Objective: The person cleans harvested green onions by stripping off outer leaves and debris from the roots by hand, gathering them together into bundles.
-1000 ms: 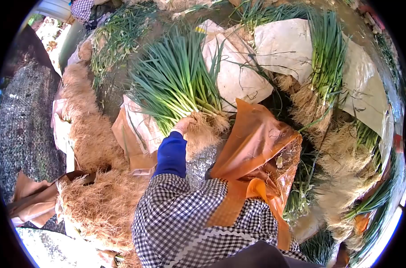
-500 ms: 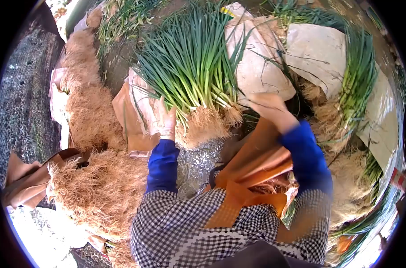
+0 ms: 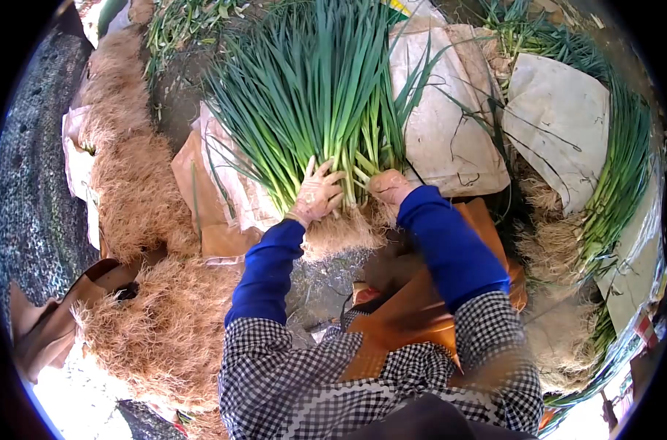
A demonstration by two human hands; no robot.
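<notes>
A thick bunch of green onions (image 3: 304, 95) lies before me, its green leaves pointing away and its brown stringy roots (image 3: 341, 238) toward me. Against the pale stalks just above the roots, my left hand (image 3: 319, 192) rests with fingers spread apart. On the right side of the bunch, my right hand (image 3: 392, 187) is closed around a few pale stalks; its fingertips are partly hidden. Both hands appear to be in thin, clear gloves.
Rooted bundles (image 3: 157, 330) are heaped at the left, with another row above them. On the right, more green onions (image 3: 619, 176) lie beside a pale sheet (image 3: 557, 121). A folded beige sack (image 3: 451, 125) sits right of the bunch. Orange cloth (image 3: 421, 308) covers my lap.
My right hand has come in from the right and closed on stalks at the bunch's edge. My left hand has shifted right, onto the stalks. The view has moved closer to the bunch.
</notes>
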